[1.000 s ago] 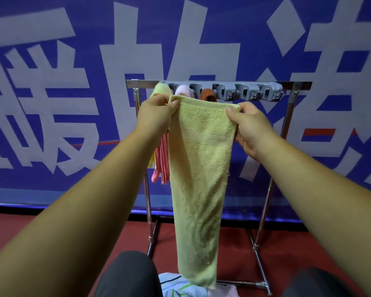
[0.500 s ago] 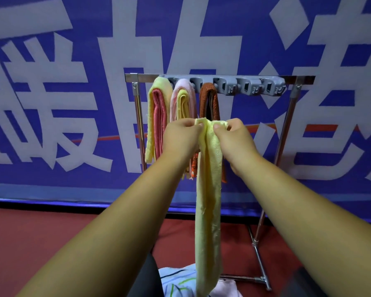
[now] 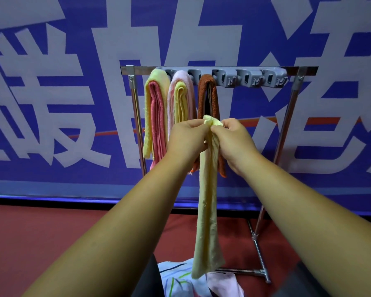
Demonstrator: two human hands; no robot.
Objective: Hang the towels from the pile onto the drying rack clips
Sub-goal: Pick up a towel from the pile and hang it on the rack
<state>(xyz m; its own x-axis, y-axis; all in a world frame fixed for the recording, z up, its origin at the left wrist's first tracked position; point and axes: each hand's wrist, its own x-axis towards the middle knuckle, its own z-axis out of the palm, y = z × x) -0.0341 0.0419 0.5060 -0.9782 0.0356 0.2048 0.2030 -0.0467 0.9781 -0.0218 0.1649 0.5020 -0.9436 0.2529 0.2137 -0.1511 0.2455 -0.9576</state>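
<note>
Two grips: left hand (image 3: pixel 186 140), right hand (image 3: pixel 234 140) | yellow towel (image 3: pixel 208 211) hangs below

Held towel (image 3: pixel 208 200) hangs in frt of rack (image 3: pixel 302 70), hung towels (image 3: pixel 156 116) at its L end, pile (image 3: pixel 176 281) below.

Both hands, left hand (image 3: pixel 187 140) and right hand (image 3: pixel 234 140), pinch a bunched pale yellow terry towel (image 3: pixel 207 211) near the metal drying rack (image 3: pixel 287 116).

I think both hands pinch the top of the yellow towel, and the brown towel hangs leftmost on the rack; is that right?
No: in the head view the brown towel hangs rightmost on the rack. The left hand and right hand do pinch the yellow towel.
</note>
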